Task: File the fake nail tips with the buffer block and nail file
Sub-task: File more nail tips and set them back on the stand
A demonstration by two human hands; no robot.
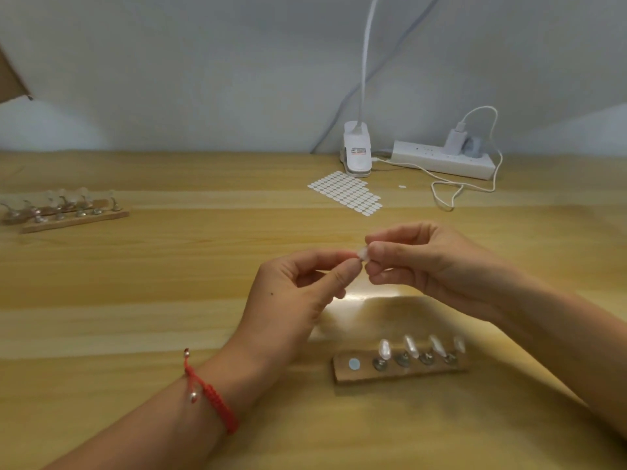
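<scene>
Our grip is narrow and shared: the left hand (pixel 298 286) and right hand (pixel 424 262) meet fingertip to fingertip, both pinching one small fake nail tip (pixel 362 254) above the bench (pixel 135 300). Nearer us lies the wooden strip (pixel 400 372) with four standing tips (pixel 385 349). Its vacant disc (pixel 354 363) sits at the left end, closer to our left hand. We cannot tell the pinched tip's long axis; it is too blurred.
</scene>
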